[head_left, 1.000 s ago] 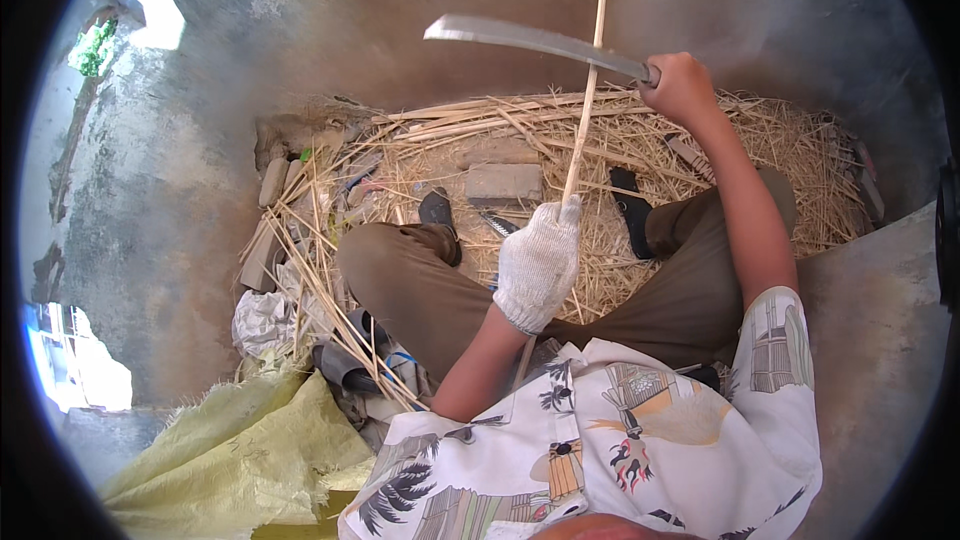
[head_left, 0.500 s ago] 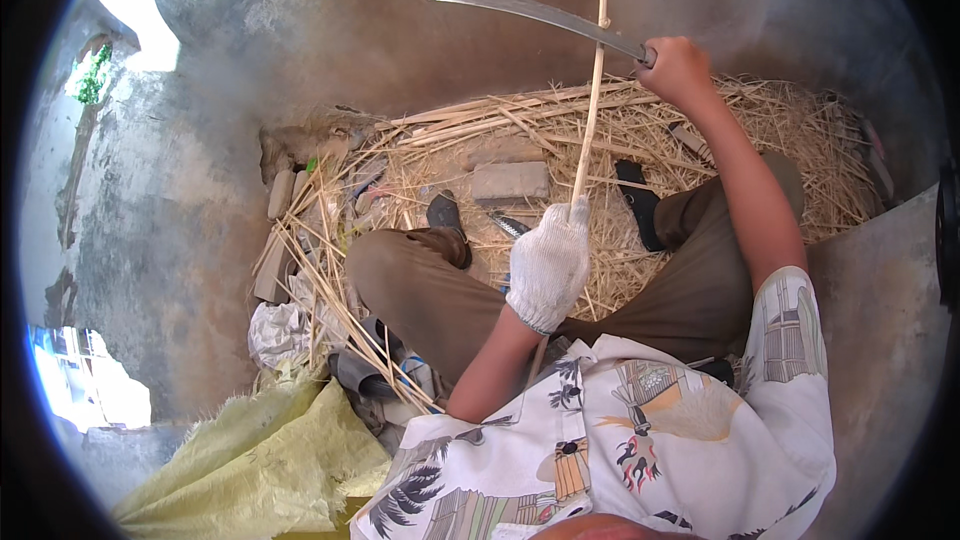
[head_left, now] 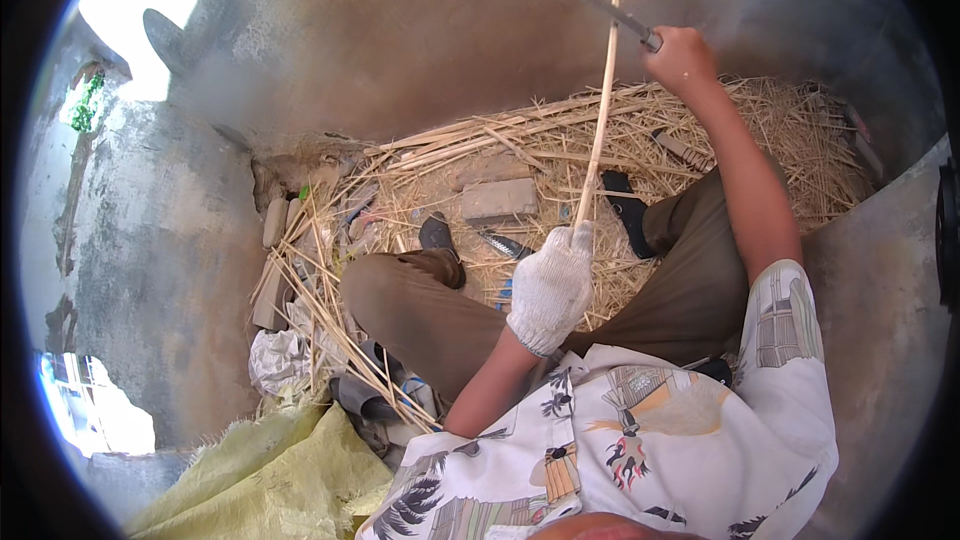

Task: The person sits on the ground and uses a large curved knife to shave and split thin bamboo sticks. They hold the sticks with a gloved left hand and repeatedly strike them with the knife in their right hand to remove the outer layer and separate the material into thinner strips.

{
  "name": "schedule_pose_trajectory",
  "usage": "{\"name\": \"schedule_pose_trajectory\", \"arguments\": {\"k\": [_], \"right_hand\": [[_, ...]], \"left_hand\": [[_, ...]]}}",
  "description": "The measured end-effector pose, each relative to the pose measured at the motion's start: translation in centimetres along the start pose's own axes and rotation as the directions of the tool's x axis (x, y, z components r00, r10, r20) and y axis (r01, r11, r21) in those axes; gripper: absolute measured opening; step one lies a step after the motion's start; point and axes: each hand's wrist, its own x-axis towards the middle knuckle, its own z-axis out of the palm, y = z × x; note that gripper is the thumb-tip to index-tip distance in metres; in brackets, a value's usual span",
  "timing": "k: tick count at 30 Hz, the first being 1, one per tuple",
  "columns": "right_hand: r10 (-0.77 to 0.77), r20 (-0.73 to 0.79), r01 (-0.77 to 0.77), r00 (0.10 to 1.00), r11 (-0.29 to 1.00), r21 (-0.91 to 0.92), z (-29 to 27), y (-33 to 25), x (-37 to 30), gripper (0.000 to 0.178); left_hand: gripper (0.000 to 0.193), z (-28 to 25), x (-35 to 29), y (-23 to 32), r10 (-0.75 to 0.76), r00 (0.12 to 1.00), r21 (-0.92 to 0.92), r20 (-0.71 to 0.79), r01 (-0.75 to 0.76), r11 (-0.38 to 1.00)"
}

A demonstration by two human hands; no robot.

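floor: bare grey concrete (head_left: 400, 50), stained, lit by hard daylight
litter: straw heap (head_left: 780, 140) spread across floor
brick: grey block (head_left: 500, 198) laid in straw
sack: yellow-green woven (head_left: 270, 470), lower left

No labels, signs or screens show. One package only: a yellow-green woven sack (head_left: 270, 470) lies crumpled at lower left (beside the person's knee).

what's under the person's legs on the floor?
A bed of pale straw and split strips, with a flat grey block and a small blade lying between the knees. Whatever lies directly beneath the trousers is covered.
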Motion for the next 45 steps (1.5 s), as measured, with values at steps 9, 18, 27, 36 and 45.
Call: {"name": "schedule_pose_trajectory", "arguments": {"k": [9,18,27,36,45], "right_hand": [[0.247,-0.143,-0.238,0.958,0.968,0.080,-0.6,3.6,3.2,0.025],[0.120,-0.039,-0.110,0.992,0.975,0.195,-3.0,2.3,-0.1,0.023],[-0.357,0.226,0.394,0.906,0.908,-0.143,1.2,-2.5,-5.0,0.018],[-0.143,0.218,0.146,0.966,0.989,0.001,3.1,-2.4,-2.5,0.018],[-0.196,0.282,0.233,0.939,0.967,-0.103,2.6,-1.5,-2.0,0.020]], "left_hand": [[0.028,-0.1,-0.3,0.4,0.048,0.999,0.035,0.002,-0.048,0.998],[0.043,-2.4,0.8,0.4,-0.134,0.813,-0.818,0.567,0.536,-0.209],[0.044,0.1,1.4,-3.2,0.215,0.854,-0.420,0.474,0.433,-0.797],[0.034,-2.6,1.5,-0.2,-0.301,0.785,-0.839,0.541,0.484,-0.247],[0.031,-3.1,1.6,0.7,-0.402,0.739,-0.840,0.540,0.503,-0.204]]}}
